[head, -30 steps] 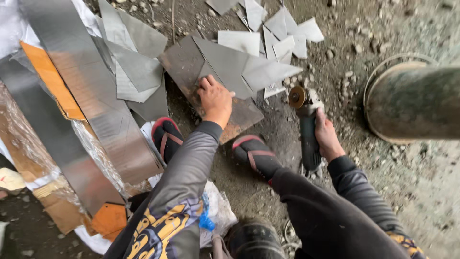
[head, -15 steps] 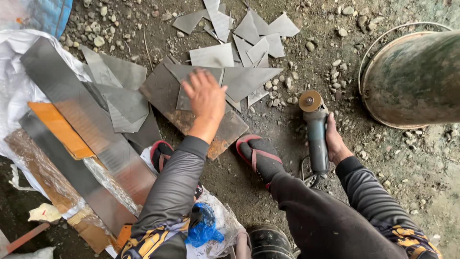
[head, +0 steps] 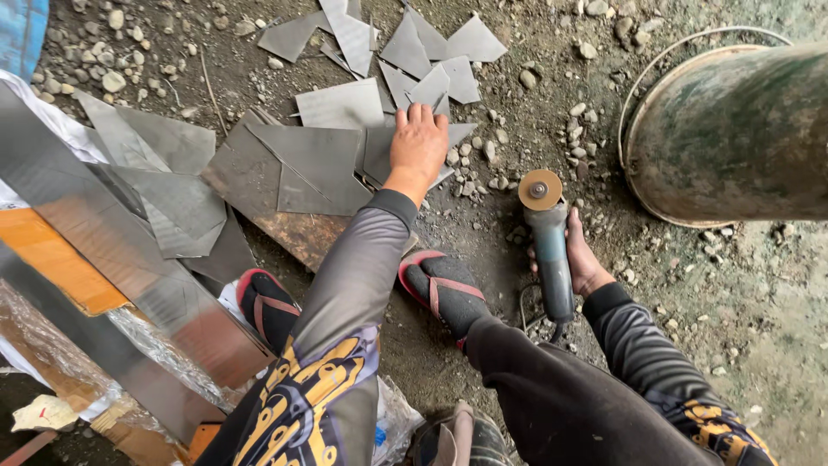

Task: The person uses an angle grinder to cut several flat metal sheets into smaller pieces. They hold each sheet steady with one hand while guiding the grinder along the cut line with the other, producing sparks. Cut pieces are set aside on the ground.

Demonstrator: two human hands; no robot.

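Squatting on the gravel ground, the person stretches the left hand (head: 417, 147) forward and lays it flat, fingers spread, on a grey sheet-metal piece (head: 321, 166) in the scatter of cut offcuts (head: 431, 52). This hand does not close on anything; it only presses on the top of the overlapping pieces. The right hand (head: 585, 263) has its grip wrapped around the body of an angle grinder (head: 548, 242), which rests low beside the right sandal (head: 440, 285), its disc (head: 540, 189) facing up and well apart from the metal. A big rusty drum (head: 733, 129) lies at the right, and long shiny strips (head: 103, 250) lie at the left.

I think the edges are the first danger: the pieces have sharp corners, and a bare palm sliding over them could be cut. The feet are only in open sandals, near to the disc, so a slip of the grinder could reach the toes. I cannot tell if the disc is turning.
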